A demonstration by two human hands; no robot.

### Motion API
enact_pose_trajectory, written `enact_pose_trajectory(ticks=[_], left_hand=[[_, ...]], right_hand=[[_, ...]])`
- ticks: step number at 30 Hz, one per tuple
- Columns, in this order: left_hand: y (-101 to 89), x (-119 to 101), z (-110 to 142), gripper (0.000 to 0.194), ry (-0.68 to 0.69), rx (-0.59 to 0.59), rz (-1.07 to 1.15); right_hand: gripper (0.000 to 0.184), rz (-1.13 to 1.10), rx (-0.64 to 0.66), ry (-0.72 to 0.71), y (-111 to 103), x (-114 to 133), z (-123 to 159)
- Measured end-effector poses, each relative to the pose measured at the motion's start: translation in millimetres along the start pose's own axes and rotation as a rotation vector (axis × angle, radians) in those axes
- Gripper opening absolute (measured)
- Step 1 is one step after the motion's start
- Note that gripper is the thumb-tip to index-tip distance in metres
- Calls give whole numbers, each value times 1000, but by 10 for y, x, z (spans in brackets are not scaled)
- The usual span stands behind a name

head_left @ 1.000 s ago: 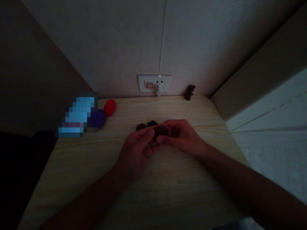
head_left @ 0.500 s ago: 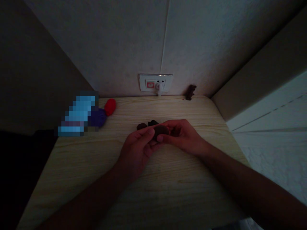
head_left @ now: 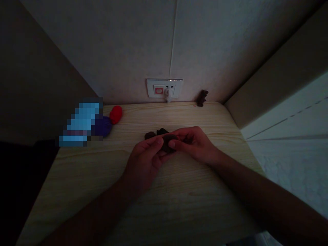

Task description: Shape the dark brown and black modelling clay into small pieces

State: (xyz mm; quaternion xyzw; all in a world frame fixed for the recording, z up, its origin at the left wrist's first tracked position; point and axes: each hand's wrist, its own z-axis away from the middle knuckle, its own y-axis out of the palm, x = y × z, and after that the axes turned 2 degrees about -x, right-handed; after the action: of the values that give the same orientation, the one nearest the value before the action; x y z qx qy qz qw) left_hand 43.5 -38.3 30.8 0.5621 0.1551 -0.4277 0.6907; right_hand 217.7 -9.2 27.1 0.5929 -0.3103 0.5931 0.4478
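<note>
A flattened dark brown piece of modelling clay [head_left: 166,147] is held just above the tabletop between my two hands. My left hand [head_left: 145,157] grips its left side, the thumb on the near face and the fingers beneath. My right hand [head_left: 196,145] pinches the right side, its thumb pressing on the surface; curled fingers hide part of the piece. Just beyond my hands lie a small brown lump [head_left: 150,135] and a black lump [head_left: 162,131], both partly covered by my fingers.
On the wooden table [head_left: 194,205], a red lump [head_left: 116,114] touches a dark blue lump [head_left: 104,126] beside a blurred-out bright object [head_left: 83,119]. A small brown figure [head_left: 202,98] stands against the wall, right of a socket [head_left: 159,90] with a plug in it.
My right thumb has slid left and slightly up over the brown clay, covering more of its face. The whole view has shifted slightly; the other objects stay in place.
</note>
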Motion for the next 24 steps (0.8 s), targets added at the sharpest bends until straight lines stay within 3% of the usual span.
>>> enact_pose_trajectory(ticks=[24], left_hand=[[18,27,8,20,1,14,24]], right_hand=[[31,-2,-105,52,49,-26,13]])
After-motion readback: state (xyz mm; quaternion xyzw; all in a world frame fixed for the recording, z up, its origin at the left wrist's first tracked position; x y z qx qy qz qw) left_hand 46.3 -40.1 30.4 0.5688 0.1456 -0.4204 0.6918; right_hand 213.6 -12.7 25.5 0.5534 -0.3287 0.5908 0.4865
